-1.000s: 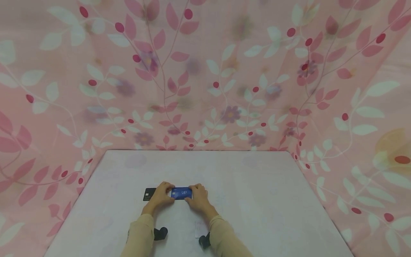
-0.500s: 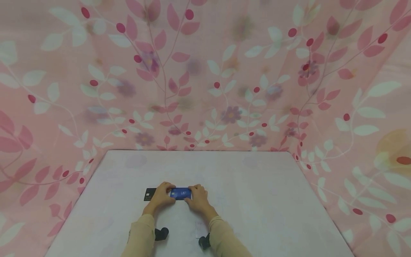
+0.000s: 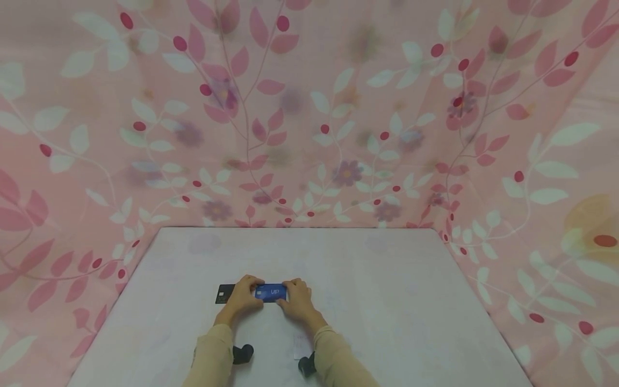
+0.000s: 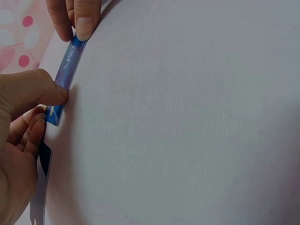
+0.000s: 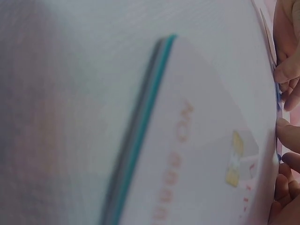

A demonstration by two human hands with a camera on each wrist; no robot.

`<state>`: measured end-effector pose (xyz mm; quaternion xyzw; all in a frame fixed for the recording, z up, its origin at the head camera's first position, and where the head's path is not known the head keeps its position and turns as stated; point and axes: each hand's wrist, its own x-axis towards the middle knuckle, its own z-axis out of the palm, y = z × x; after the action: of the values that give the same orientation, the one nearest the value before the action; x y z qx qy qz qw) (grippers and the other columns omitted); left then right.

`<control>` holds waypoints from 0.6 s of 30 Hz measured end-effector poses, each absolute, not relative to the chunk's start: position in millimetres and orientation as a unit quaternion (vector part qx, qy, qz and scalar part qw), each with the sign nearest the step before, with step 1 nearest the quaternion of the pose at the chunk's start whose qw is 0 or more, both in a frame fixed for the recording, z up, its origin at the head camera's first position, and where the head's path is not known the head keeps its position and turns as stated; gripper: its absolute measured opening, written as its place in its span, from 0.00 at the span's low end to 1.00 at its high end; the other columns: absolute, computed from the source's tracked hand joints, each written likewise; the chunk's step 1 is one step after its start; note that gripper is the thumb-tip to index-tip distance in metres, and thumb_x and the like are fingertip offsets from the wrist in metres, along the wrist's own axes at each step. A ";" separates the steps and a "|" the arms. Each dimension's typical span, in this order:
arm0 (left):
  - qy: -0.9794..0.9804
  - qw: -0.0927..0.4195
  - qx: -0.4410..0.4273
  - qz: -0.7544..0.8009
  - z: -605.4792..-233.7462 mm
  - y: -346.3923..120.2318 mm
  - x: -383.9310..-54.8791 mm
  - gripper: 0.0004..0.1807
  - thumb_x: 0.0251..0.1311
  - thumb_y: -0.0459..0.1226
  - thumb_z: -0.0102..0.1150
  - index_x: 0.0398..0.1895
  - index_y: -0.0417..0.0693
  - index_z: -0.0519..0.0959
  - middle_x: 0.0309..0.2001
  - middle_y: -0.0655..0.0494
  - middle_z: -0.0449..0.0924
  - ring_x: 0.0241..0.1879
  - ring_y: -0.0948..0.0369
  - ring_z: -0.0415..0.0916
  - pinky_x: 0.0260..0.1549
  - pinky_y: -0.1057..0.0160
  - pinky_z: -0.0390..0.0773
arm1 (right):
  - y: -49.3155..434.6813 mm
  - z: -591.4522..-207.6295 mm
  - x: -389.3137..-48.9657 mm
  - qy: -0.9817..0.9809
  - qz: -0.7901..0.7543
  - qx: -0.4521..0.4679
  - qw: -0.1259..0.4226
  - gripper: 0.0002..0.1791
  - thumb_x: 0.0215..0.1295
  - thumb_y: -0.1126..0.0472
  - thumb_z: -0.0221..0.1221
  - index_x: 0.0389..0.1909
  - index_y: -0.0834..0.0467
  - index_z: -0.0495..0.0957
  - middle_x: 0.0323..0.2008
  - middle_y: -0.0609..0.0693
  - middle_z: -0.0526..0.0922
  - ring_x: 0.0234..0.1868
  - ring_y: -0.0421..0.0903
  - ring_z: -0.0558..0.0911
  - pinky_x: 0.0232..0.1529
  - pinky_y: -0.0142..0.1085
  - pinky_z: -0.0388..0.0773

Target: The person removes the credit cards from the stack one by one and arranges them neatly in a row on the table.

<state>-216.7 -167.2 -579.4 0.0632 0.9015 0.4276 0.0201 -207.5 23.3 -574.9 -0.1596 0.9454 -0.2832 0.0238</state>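
A blue bank card (image 3: pixel 271 293) marked VIP lies between both hands on the pale tabletop, with its chip toward the left. My left hand (image 3: pixel 245 294) holds its left end, thumb on the near edge and fingers on the far edge. The right hand (image 3: pixel 297 299) pinches the right end in the same way. Just left of them is a black chip card (image 3: pixel 224 293), its right part hidden by the left hand. In the left wrist view, the left thumb (image 4: pixel 51 93) rests on the near edge of the blue card (image 4: pixel 67 70).
A whitish chip card (image 5: pixel 201 154), seemingly atop a small stack, lies near the right forearm. Black wrist-camera mounts (image 3: pixel 243 353) stick out inside both sleeves. Pink floral cloth (image 3: pixel 309 118) stands behind and beside the table (image 3: pixel 387 301).
The blue card has shifted slightly left toward the black card, and the right fingertips have moved with it. The left hand has stayed nearly still.
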 end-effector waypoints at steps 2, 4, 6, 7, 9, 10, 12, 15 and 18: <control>0.901 0.018 0.064 0.429 -580.0 -167.4 -216.5 0.29 0.29 0.29 0.69 0.46 0.40 0.80 0.45 0.48 0.73 0.44 0.52 0.73 0.49 0.49 0.73 | 22.6 -575.7 -207.6 0.946 -0.281 -0.158 0.023 0.27 0.58 0.52 0.62 0.57 0.60 0.72 0.48 0.55 0.70 0.50 0.51 0.68 0.48 0.44 0.63; 0.901 0.016 0.066 0.429 -580.1 -168.0 -216.4 0.30 0.28 0.29 0.69 0.45 0.40 0.80 0.45 0.47 0.73 0.44 0.52 0.73 0.49 0.49 0.73 | 22.0 -576.3 -207.7 0.946 -0.281 -0.159 0.021 0.27 0.58 0.52 0.62 0.57 0.59 0.72 0.48 0.55 0.70 0.50 0.51 0.68 0.48 0.44 0.63; 0.901 0.014 0.068 0.428 -580.1 -168.5 -216.2 0.30 0.28 0.29 0.69 0.45 0.40 0.80 0.45 0.47 0.73 0.44 0.52 0.72 0.50 0.48 0.72 | 21.9 -576.8 -207.4 0.947 -0.279 -0.160 0.017 0.27 0.58 0.52 0.62 0.57 0.59 0.72 0.48 0.55 0.71 0.50 0.51 0.69 0.48 0.43 0.63; 0.902 0.013 0.070 0.425 -579.9 -168.6 -216.1 0.30 0.28 0.29 0.69 0.45 0.40 0.80 0.45 0.47 0.74 0.44 0.52 0.72 0.50 0.48 0.72 | 22.0 -576.9 -207.1 0.947 -0.277 -0.160 0.016 0.27 0.58 0.52 0.62 0.57 0.59 0.72 0.48 0.55 0.71 0.50 0.51 0.69 0.48 0.43 0.63; 0.903 0.010 0.074 0.424 -579.7 -168.8 -216.0 0.30 0.28 0.29 0.69 0.45 0.39 0.80 0.45 0.47 0.73 0.44 0.51 0.72 0.49 0.48 0.72 | 22.1 -577.0 -206.6 0.946 -0.281 -0.162 0.011 0.27 0.58 0.52 0.62 0.56 0.60 0.73 0.48 0.55 0.71 0.50 0.51 0.69 0.47 0.43 0.63; 0.902 0.011 0.076 0.424 -579.5 -168.7 -215.9 0.30 0.28 0.29 0.69 0.45 0.39 0.80 0.45 0.46 0.73 0.44 0.51 0.72 0.49 0.48 0.72 | 22.1 -577.0 -206.4 0.945 -0.282 -0.162 0.010 0.27 0.57 0.52 0.63 0.56 0.60 0.73 0.48 0.55 0.71 0.49 0.51 0.69 0.46 0.43 0.63; 0.902 0.010 0.078 0.424 -579.2 -168.4 -216.0 0.29 0.28 0.29 0.69 0.45 0.38 0.80 0.45 0.46 0.73 0.43 0.51 0.72 0.49 0.47 0.72 | 22.2 -577.0 -206.1 0.944 -0.286 -0.164 0.007 0.27 0.57 0.53 0.63 0.55 0.60 0.73 0.47 0.55 0.71 0.49 0.51 0.69 0.46 0.43 0.63; 0.902 0.013 0.077 0.424 -578.6 -167.9 -216.1 0.29 0.29 0.29 0.69 0.46 0.38 0.79 0.44 0.47 0.73 0.43 0.51 0.72 0.49 0.47 0.72 | 22.3 -577.4 -206.4 0.944 -0.284 -0.168 0.001 0.26 0.57 0.53 0.63 0.55 0.60 0.73 0.47 0.55 0.71 0.49 0.51 0.69 0.45 0.42 0.63; 0.903 0.015 0.070 0.424 -577.6 -167.2 -215.7 0.29 0.30 0.29 0.69 0.46 0.38 0.79 0.44 0.47 0.73 0.44 0.51 0.72 0.49 0.47 0.72 | 22.3 -578.1 -207.0 0.943 -0.285 -0.170 0.000 0.26 0.57 0.53 0.62 0.55 0.61 0.73 0.47 0.55 0.71 0.49 0.51 0.69 0.45 0.41 0.62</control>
<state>-215.7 -167.2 -577.6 0.0703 0.9030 0.4237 0.0148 -207.0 22.3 -578.1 -0.1699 0.9433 -0.2853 -0.0004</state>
